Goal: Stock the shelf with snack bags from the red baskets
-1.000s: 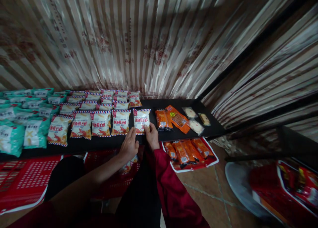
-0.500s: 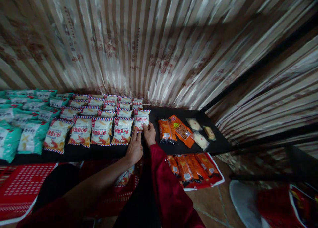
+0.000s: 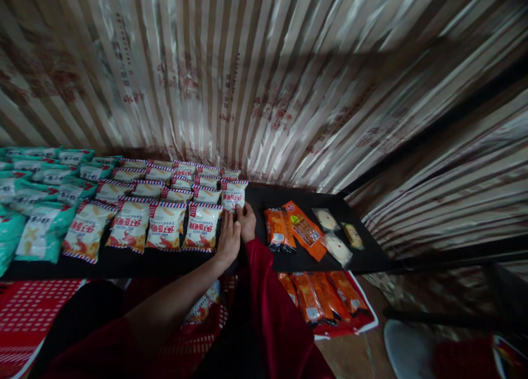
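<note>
White snack bags with red lettering stand in rows on the black shelf point(image 3: 165, 262). At the right end of these rows, one snack bag point(image 3: 234, 193) has both hands at its lower edge. My right hand point(image 3: 247, 223) pinches its lower right part between thumb and fingers. Beside it, my left hand point(image 3: 229, 237) lies with its fingers stretched out, tips at the bag's lower left, close to the front-row bag point(image 3: 202, 226). The underside of the held bag is hidden by my hands.
Teal bags point(image 3: 45, 230) fill the shelf's left part. Orange packets point(image 3: 277, 226) and clear-wrapped round items point(image 3: 336, 248) lie to the right. Red baskets point(image 3: 37, 307) stand below; one holds orange packets point(image 3: 307, 296). A striped curtain point(image 3: 264, 82) hangs behind.
The view has shifted slightly. My left hand's fingers are a little straighter and more upright beside the bag, while my right hand keeps its place at the bag's lower right.
</note>
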The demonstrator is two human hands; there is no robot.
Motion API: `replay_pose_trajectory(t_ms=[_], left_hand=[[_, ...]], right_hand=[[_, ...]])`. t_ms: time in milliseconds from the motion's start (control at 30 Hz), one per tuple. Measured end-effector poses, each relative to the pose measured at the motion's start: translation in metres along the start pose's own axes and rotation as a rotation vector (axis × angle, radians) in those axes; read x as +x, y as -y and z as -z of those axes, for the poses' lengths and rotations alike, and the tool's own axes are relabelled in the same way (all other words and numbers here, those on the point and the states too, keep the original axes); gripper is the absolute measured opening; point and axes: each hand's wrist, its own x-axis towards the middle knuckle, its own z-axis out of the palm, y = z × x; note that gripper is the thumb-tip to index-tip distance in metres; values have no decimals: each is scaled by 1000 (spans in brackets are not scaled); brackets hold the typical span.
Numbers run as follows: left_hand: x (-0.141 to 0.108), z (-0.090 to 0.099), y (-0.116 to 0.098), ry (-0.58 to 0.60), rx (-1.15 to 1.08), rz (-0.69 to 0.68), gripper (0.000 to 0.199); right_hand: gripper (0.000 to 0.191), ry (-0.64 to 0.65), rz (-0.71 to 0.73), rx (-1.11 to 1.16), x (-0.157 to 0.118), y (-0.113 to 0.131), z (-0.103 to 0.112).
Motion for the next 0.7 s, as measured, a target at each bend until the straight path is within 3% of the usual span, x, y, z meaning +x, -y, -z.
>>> replay_pose_trajectory(t_ms=[233, 467, 700], left_hand=[[18, -4, 5, -13, -14, 1, 57], [20, -5, 2, -9, 36, 10, 57], [20, -2, 0, 12, 77, 9, 59]], right_hand=[[43, 48, 25, -12, 9, -3, -3], [44, 58, 80, -159, 13, -3, -2], [42, -7, 110, -276, 13, -4, -3]])
